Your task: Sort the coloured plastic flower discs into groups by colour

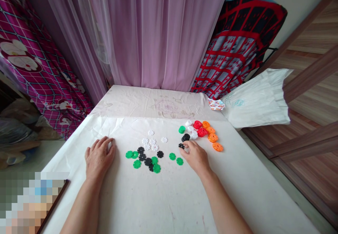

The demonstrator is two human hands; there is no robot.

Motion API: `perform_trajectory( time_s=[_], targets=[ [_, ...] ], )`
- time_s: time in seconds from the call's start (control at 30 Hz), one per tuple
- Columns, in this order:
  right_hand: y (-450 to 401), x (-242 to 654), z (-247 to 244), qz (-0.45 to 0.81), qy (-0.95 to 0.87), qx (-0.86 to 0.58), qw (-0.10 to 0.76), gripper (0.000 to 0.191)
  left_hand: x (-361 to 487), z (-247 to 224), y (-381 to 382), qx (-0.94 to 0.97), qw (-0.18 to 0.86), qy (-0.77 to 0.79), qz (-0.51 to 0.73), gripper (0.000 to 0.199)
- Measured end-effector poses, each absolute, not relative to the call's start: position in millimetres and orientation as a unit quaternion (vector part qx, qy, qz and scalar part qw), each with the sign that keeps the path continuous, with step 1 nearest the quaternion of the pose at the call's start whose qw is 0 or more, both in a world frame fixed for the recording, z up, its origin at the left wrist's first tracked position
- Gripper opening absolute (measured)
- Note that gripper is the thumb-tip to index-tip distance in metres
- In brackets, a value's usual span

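My right hand [195, 155] pinches a black notched plastic disc [181, 145] between thumb and fingers, just in front of a small black pile of discs [186, 137]. My left hand [100, 154] rests on the table's left side, its fingers bent loosely and holding nothing that I can see. Between the hands lie loose white discs [152, 141], black discs [142, 157] and green discs [137, 164], some overlapping. Past my right hand are a green pile [182, 129], white discs [193, 134], red piles [202, 132] and a row of orange piles [213, 137].
A white cloth covers the table [158, 198]. At its back right corner are a small patterned paper box [216, 104] and a white bag [260, 98]. Purple curtains [158, 33] hang behind. A pixelated flat object [34, 205] sits at lower left.
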State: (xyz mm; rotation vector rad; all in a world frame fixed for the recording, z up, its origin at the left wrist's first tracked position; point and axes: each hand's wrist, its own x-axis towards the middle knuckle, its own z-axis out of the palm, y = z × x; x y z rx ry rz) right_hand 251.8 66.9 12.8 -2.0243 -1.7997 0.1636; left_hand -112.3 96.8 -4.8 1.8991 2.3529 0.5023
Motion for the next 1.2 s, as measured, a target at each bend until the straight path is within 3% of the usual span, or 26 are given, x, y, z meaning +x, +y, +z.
perform_trajectory(
  time_s=[0.17, 0.47, 0.77, 0.9, 1.03, 1.2],
  targets=[
    [87, 281, 34, 0.004, -0.626, -0.746, 0.226, 0.02, -111, -3, 97, 0.62, 0.037, 0.766, 0.167, 0.045],
    [105, 286, 37, 0.027, -0.642, -0.746, 0.175, 0.019, -112, -4, 95, 0.62, 0.035, 0.763, 0.178, 0.043],
    [74, 251, 36, 0.045, -0.662, -0.707, 0.243, 0.019, -110, -2, 95, 0.613, 0.043, 0.77, 0.174, 0.042],
    [63, 206, 30, 0.126, -0.72, -0.659, 0.178, 0.015, -111, -5, 95, 0.615, 0.041, 0.767, 0.178, 0.041],
    [63, 180, 27, 0.12, -0.754, -0.638, 0.1, 0.019, -111, -6, 94, 0.618, 0.037, 0.764, 0.182, 0.042],
    [66, 174, 25, 0.11, -0.753, -0.644, 0.081, 0.015, -109, -3, 94, 0.613, 0.04, 0.769, 0.177, 0.042]
  ],
)
